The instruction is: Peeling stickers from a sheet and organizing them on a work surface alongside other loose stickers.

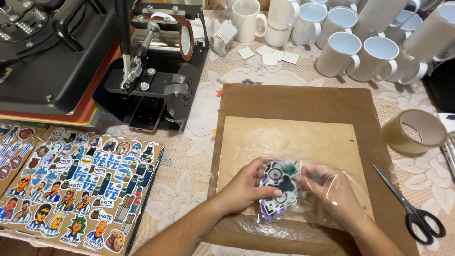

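Two hands meet at lower centre — left hand pinching a sticker stack, right hand sheathed inside the clear bag, grip closed on it.

- We have one view only, from a camera on the person's head.
- It looks steeply down and forward over the table.
- It is close: forearms enter from the bottom edge, white mugs line the top.

White mugs stand on a pale floral-patterned surface, beside a brown board, black-handled scissors, beige tape, and multicoloured cartoon sticker sheets.
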